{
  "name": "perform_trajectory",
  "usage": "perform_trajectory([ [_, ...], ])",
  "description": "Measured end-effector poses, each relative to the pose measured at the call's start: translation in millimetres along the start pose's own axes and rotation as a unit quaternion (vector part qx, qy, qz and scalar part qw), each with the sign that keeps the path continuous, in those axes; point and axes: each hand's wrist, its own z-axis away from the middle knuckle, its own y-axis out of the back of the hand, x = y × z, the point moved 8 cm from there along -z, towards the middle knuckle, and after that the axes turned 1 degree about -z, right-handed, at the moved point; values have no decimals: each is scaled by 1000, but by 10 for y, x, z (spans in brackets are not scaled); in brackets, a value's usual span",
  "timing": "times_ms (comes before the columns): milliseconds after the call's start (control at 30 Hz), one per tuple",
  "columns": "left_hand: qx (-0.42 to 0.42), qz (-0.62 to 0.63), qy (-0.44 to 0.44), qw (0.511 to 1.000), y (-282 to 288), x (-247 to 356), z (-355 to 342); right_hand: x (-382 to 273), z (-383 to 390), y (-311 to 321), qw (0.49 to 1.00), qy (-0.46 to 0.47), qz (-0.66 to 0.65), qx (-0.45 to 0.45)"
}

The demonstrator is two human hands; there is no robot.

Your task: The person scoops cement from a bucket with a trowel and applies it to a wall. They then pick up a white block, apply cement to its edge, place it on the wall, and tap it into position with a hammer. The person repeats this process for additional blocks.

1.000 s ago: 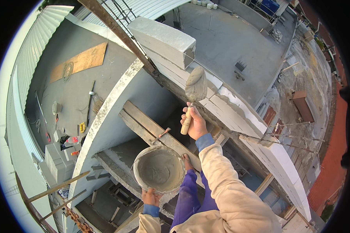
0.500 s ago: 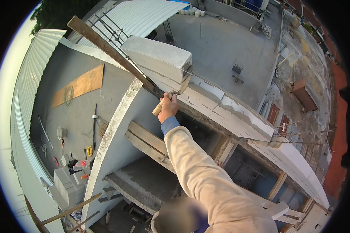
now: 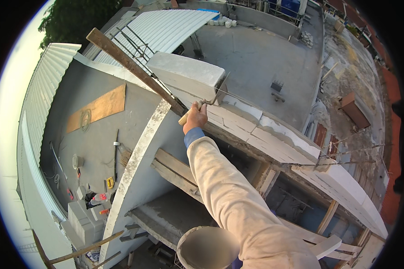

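Note:
My right hand [image 3: 196, 117], at the end of a beige sleeve with a blue cuff, is closed around the wooden handle of a trowel [image 3: 221, 91]. The trowel's blade stands on edge against the end face of a large pale block [image 3: 186, 71]. That block lies on top of a wall of white blocks [image 3: 265, 141], with grey mortar along the wall's upper face. A thin string runs above the wall from near the block. At the bottom, close under my forearm, is a round bucket [image 3: 183, 245] whose inside is blurred. My left hand is out of sight.
An upright wooden plank [image 3: 130, 67] leans beside the block. A curved wall [image 3: 134, 172] drops at the left, with wooden beams [image 3: 177, 168] and deep openings below. Tools, stacked blocks [image 3: 82, 219] and a plywood sheet [image 3: 98, 107] lie on the left roof floor.
The trowel blade has turned slightly at the block's end, with my right hand still around its handle. The view has shifted, and more of the bucket shows at the bottom.

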Motion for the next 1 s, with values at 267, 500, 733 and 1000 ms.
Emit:
perform_trajectory([
  [267, 7, 35, 5, 999, 118, -106, 72, 453, 814, 574, 993, -37, 106, -45],
  [500, 0, 5, 18, 1000, 17, -128, -10, 26, 377, 849, 983, 20, 184, 9],
  [733, -13, -4, 23, 1000, 130, -253, -123, -10, 112, 685, 984, -34, 164, 60],
  [1000, -35, -32, 0, 999, 65, -407, -178, 154, 590, 812, 984, -98, 65, -130],
])
